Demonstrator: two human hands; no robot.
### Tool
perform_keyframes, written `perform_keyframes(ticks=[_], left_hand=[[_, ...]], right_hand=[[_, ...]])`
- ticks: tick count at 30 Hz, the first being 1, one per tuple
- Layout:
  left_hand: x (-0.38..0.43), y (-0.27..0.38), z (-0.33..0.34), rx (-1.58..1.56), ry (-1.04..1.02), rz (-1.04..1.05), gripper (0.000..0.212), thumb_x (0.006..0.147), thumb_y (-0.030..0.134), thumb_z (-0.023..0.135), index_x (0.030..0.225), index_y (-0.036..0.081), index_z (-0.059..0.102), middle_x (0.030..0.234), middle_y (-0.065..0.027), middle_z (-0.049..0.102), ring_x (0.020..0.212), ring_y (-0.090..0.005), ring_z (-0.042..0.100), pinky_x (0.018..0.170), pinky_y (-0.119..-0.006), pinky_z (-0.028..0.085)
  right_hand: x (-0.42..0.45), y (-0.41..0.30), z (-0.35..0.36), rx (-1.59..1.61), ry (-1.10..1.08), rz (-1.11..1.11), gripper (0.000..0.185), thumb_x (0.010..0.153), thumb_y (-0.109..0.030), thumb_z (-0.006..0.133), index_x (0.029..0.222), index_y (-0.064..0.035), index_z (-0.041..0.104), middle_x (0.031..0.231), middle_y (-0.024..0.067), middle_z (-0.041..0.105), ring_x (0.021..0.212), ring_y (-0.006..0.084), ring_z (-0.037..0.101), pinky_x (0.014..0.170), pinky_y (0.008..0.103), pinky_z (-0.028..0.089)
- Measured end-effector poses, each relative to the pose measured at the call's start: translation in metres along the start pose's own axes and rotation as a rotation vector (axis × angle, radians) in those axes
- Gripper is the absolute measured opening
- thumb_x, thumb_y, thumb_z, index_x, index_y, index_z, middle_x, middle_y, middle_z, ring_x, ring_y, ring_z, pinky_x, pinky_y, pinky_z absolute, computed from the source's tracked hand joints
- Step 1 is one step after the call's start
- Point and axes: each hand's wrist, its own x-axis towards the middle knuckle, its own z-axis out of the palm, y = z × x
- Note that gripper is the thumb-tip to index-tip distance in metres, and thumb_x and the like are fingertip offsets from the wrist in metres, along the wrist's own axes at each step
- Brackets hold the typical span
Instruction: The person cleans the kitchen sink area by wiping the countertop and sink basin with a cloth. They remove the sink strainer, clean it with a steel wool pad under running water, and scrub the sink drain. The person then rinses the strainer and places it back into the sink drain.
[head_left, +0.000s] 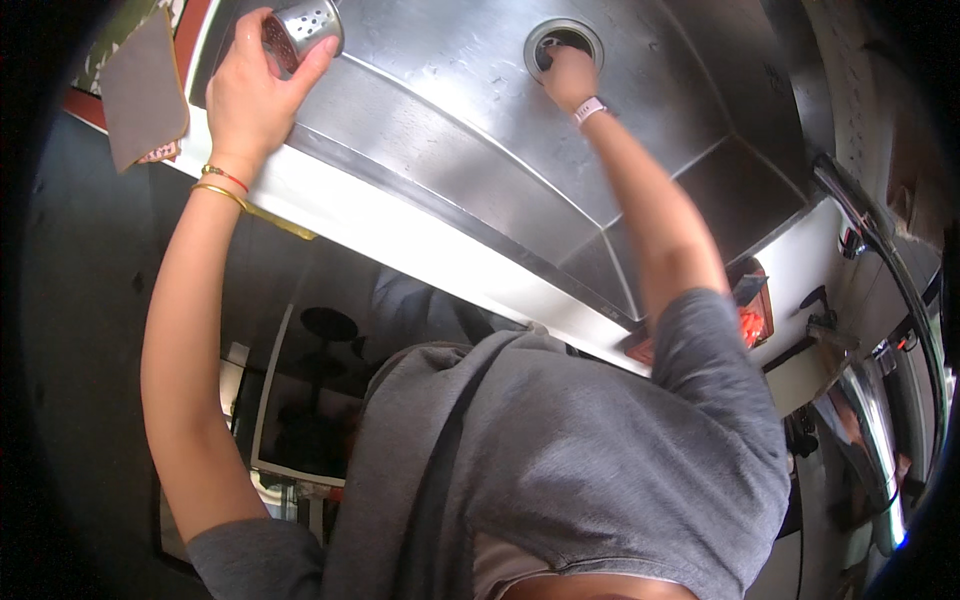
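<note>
My left hand (251, 97) grips a perforated stainless-steel strainer basket (306, 26), tilted on its side, over the sink's near left edge. Thumb and fingers close around its wall. Inside the stainless-steel sink (450, 82), my right hand (571, 79) reaches down to the round drain opening (595, 39). Its fingertips dip inside the metal rim, where a dark part of the drain shows; they are partly hidden, and I cannot tell whether they grip anything. Wet streaks mark the sink floor.
A white counter edge (420, 232) runs between me and the sink. At the left lies a grey-brown folded sheet or mat (146, 90). A reddish tray (761, 300) with an orange-red item stands right of the sink, near a dark curved hose or pipe (892, 262).
</note>
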Motion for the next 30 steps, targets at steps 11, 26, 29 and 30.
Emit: perform_keyframes(ticks=[11,26,29,30], left_hand=[[0.001,-0.005,0.001,-0.007,0.033,0.048,0.064,0.078,0.052,0.065,0.116,0.002,0.051,0.067,-0.0055,0.055,0.062,-0.0189,0.057,0.059,-0.03,0.047],[0.001,-0.002,-0.001,-0.005,0.024,0.017,0.066,0.076,0.053,0.067,0.115,0.002,0.052,0.066,-0.0058,0.055,0.061,-0.0199,0.057,0.059,-0.032,0.046],[0.003,0.002,-0.002,0.009,-0.017,-0.001,0.066,0.076,0.053,0.066,0.115,0.002,0.052,0.067,-0.0061,0.055,0.062,-0.02,0.057,0.059,-0.032,0.047],[0.004,0.001,-0.002,0.019,-0.026,-0.017,0.066,0.077,0.053,0.066,0.115,0.001,0.052,0.067,-0.0062,0.055,0.062,-0.0201,0.057,0.059,-0.032,0.047]], right_hand=[[0.021,0.002,-0.018,-0.597,-0.37,-0.322,0.02,0.079,-0.011,0.052,0.084,-0.0012,0.069,0.091,0.0154,0.067,0.082,0.0314,0.066,0.072,0.0394,0.053],[-0.027,-0.006,-0.048,-0.237,0.124,-0.177,0.017,0.077,-0.008,0.058,0.094,-0.0043,0.057,0.093,0.0142,0.057,0.079,0.034,0.06,0.066,0.0446,0.05],[0.008,-0.001,-0.026,-0.378,-0.136,-0.146,0.019,0.076,-0.007,0.056,0.093,-0.0041,0.063,0.096,0.0157,0.064,0.084,0.035,0.062,0.073,0.0436,0.05],[0.017,-0.002,-0.017,-0.329,-0.129,-0.077,0.019,0.075,-0.007,0.055,0.091,-0.0034,0.064,0.096,0.0169,0.064,0.085,0.0355,0.062,0.075,0.0434,0.05]])
